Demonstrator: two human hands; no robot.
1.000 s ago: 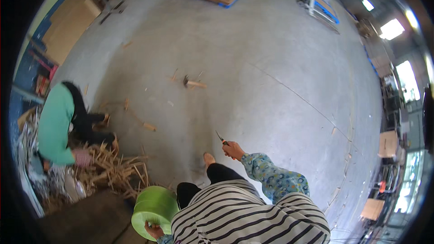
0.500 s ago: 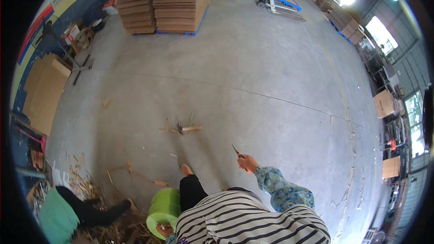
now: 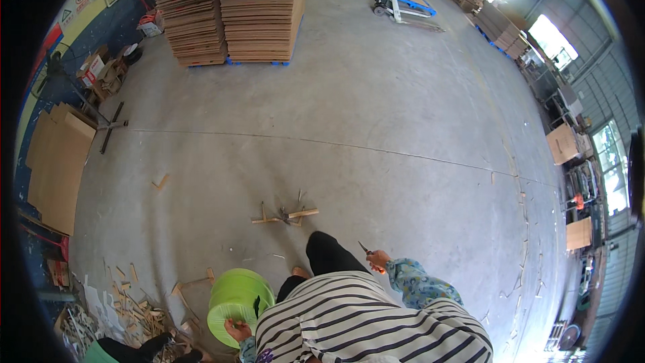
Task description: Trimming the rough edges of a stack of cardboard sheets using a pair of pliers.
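Note:
At my left side, my left hand [image 3: 236, 331] grips the edge of a big bright green roll [image 3: 232, 289]; its fingers curl over the rim. A dark piece shows on the side of the roll near my body. My right hand [image 3: 380, 259] is closed around the orange handle of a pointed cutting tool, its dark blade [image 3: 363, 248] aimed forward and left. Whether the tool has one blade or two is too small to tell. In front of my feet, a hammer-like tool [image 3: 285, 215] lies among wooden sticks [image 3: 304, 212] on the floor.
Wood scraps [image 3: 144, 312] lie in a heap at the lower left, beside a partly visible co-worker [image 3: 144, 349]. Tall cardboard stacks [image 3: 259, 13] stand ahead. A pallet jack [image 3: 390, 0] is beyond them. A cardboard sheet [image 3: 60, 161] leans at the left wall.
I have stepped forward, with the green roll still in my left hand and tilted differently. My right hand sits lower and further right in view. The co-worker has slipped toward the lower edge.

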